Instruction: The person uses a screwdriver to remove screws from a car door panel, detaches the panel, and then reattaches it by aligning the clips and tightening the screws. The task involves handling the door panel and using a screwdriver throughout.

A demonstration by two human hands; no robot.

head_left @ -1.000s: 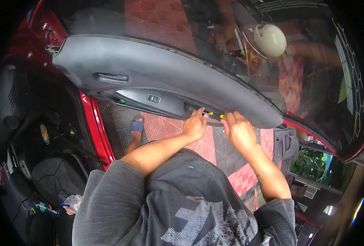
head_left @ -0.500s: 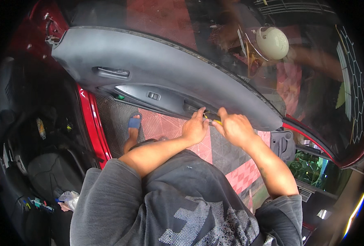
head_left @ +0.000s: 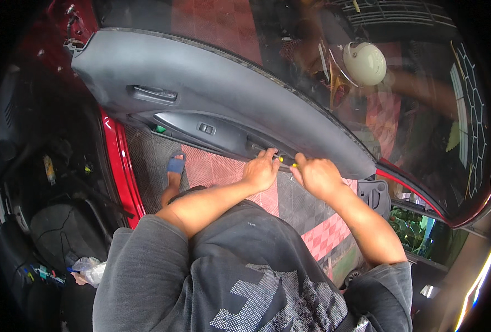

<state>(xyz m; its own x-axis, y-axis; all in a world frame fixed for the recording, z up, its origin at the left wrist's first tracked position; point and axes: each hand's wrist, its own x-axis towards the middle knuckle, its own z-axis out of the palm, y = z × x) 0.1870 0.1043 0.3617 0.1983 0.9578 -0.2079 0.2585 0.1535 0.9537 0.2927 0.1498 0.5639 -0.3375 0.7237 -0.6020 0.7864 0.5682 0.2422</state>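
"Facing an open car door [head_left: 408,183], a person in a dark grey T-shirt [head_left: 146,271] is working at the door's grey inner panel [head_left: 229,88]."

"What is the left hand [head_left: 260,170] doing?"

"It is resting its fingers over the panel's lower edge, nearer the right corner than the left, just past the switch plate [head_left: 229,135]. Whether it is gripping anything, I cannot tell."

"And the right hand [head_left: 319,177]?"

"That one is sitting just beside it, farther along the same edge. Its fingers are clenching a yellow-tipped piece [head_left: 294,165], which they are mostly hiding. A small yellow bit [head_left: 281,159] is showing at the left fingertips; I cannot tell whether both belong to one thing."

"What is surrounding them?"

"An inner door handle [head_left: 155,94] is sitting toward the panel's left end. Below the lower edge, red and dark floor tiles [head_left: 212,166] are showing, with a blue sandal [head_left: 176,164] on them. Beyond the upper edge, a pale rounded helmet [head_left: 365,63] is appearing in the window glass [head_left: 306,44]."
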